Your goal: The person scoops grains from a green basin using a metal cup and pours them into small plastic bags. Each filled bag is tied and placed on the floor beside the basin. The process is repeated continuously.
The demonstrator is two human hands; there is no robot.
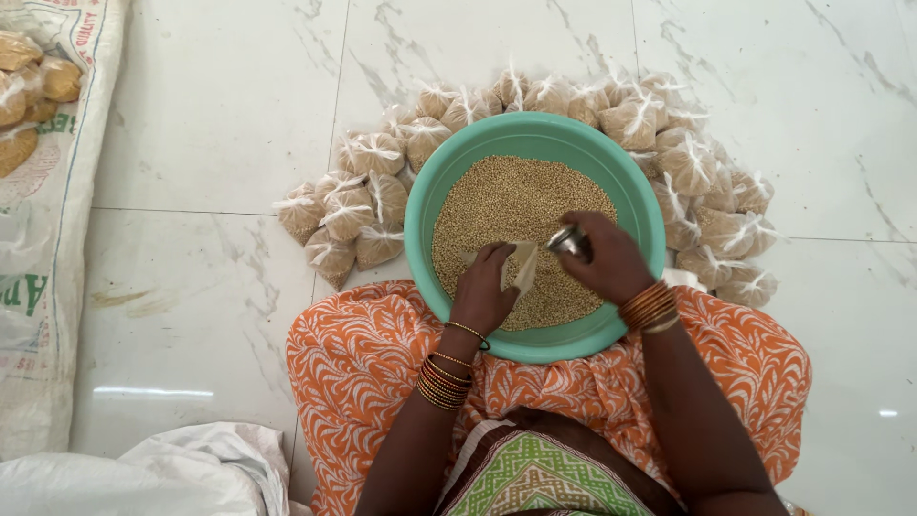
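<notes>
Over the teal basin (425, 205) of small tan grain (497, 205), which rests against the person's lap on the white marble floor (210, 115), both hands work close together. Left hand (482, 291) has its grip clenched on a small clear plastic pouch (521, 263), holding its mouth up just above the grain. Right hand (607, 258) has its grip grasping a small shiny metal cup (568, 239), tilted toward the pouch and just beside it. Gold bangles ring both wrists. Tied, filled packets (353, 205) lie in an arc on the floor around the far rim of the basin, touching one another. At the far left lies a white woven sack (43, 248) with more packets on it.
</notes>
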